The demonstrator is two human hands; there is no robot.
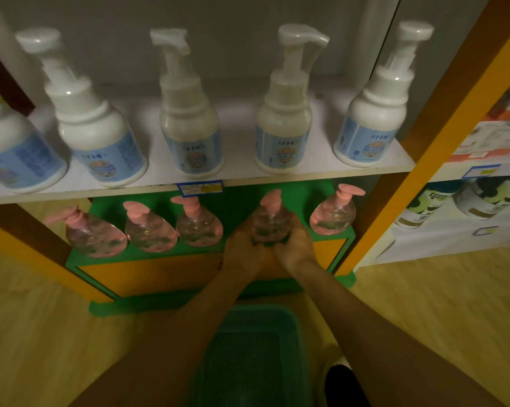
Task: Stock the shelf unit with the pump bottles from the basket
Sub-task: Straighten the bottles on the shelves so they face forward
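A clear pump bottle with a pink pump stands on the green lower shelf, fourth in a row. My left hand and my right hand wrap its base from both sides. Three like bottles stand to its left and one to its right. The green basket sits on the floor below my arms; no bottles show inside it.
The white upper shelf holds several white pump bottles with blue labels. Orange uprights frame the unit. Another shelf with green-labelled bottles stands at the right. Wooden floor lies all around.
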